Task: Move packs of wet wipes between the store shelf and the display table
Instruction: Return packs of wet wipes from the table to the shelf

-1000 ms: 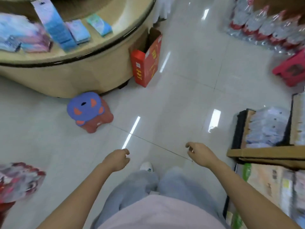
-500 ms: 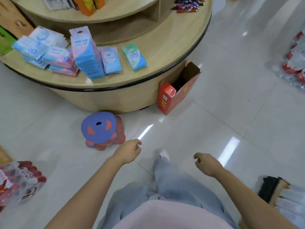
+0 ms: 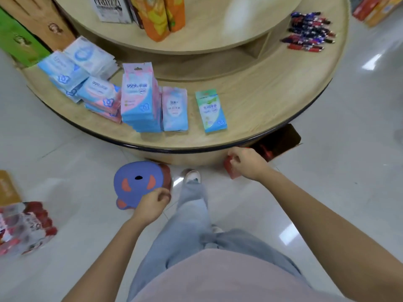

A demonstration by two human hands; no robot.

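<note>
Head view: round display table [image 3: 272,101] fills the upper frame, with packs of wet wipes [image 3: 140,99] stacked on its left-centre ledge. Below it, left hand [image 3: 152,203] and right hand [image 3: 246,164] hang loosely curled, holding nothing.

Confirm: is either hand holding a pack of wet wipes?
No, the left hand and right hand hang loosely curled and empty, while the packs lie on the display table.
</note>
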